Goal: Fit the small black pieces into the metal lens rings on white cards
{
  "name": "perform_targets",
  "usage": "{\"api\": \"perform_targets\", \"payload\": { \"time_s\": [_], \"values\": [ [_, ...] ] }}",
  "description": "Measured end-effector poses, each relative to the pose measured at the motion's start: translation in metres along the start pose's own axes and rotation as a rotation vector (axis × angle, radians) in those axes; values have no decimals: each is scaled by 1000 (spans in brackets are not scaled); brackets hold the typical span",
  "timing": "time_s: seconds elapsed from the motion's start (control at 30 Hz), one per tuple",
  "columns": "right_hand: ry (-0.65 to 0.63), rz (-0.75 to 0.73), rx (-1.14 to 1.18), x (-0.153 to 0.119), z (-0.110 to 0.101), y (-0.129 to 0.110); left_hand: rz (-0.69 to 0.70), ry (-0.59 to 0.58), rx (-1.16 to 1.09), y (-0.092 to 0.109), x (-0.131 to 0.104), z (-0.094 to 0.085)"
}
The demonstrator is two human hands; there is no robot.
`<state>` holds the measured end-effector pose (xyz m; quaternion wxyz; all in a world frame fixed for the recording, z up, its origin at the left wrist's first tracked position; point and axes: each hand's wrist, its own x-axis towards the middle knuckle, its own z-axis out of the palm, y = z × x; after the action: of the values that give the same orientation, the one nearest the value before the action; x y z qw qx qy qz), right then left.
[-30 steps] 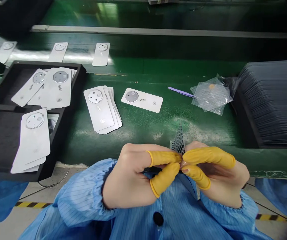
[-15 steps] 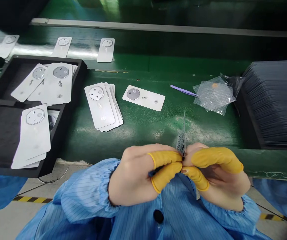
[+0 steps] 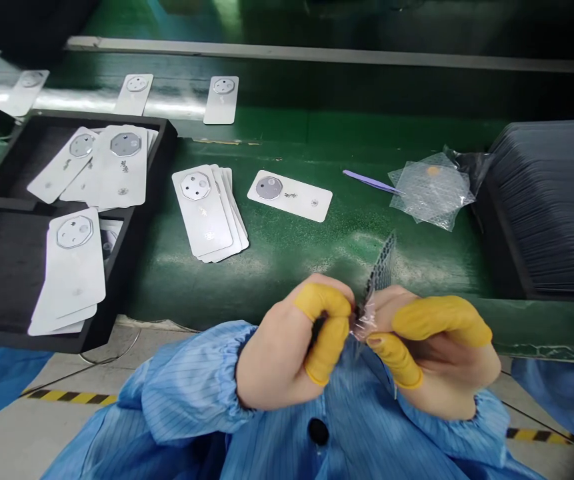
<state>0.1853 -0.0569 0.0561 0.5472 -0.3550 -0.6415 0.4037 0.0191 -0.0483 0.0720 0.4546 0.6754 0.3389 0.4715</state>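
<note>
Yellow finger cots cover the thumb and forefinger of both my hands. My right hand (image 3: 441, 347), closed, grips a thin sheet with a dark dotted pattern (image 3: 381, 270), tilted nearly edge-on to me. Crinkled clear film (image 3: 365, 323) shows at the sheet's lower end, between the two hands. My left hand (image 3: 301, 340) is closed in a pinch at that film's left edge; its fingertips partly hide the contact. Beyond the hands, a single white card-like panel (image 3: 311, 205) with a grey octagon lies on the green bench.
Stacked white panels (image 3: 207, 220) lie left of centre. A black tray (image 3: 117, 287) at left holds more panels. Purple tweezers (image 3: 369, 180) touch a pile of clear sheets (image 3: 431, 193). A black box (image 3: 501, 247) of upright dark sheets stands right. Several panels lie along the far strip (image 3: 277, 100).
My left hand has curled and drawn slightly away from my right. The dotted sheet has turned and leaned right, and clear film now shows between the hands. Panels on the far strip shifted slightly right.
</note>
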Motion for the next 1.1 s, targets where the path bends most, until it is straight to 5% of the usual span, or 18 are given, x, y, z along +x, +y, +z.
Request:
{"api": "perform_targets", "payload": {
  "time_s": [0.2,0.33,0.47,0.57,0.7,0.87,0.97,1.03,1.1],
  "values": [
    [258,-45,119,8,1,6,-320,275,-646,-16,1,-11],
    [222,-23,60,3,5,25,-484,329,-952,-29,1,-3],
    [92,26,46,1,18,43,-626,241,-933,-37,2,16],
    [121,73,168,4,12,44,-657,400,-860,-48,8,12],
    [411,81,319,14,-27,40,-577,762,-778,-62,15,-24],
    [533,119,248,42,-89,48,-610,760,-692,-68,10,-50],
    [629,38,185,68,-128,57,-529,904,-648,-72,2,-50],
    [668,14,-58,88,-157,64,-530,929,-609,-76,-5,-51],
    [556,147,-632,107,-186,73,-609,875,-566,-79,-12,-54]
  ]
}}
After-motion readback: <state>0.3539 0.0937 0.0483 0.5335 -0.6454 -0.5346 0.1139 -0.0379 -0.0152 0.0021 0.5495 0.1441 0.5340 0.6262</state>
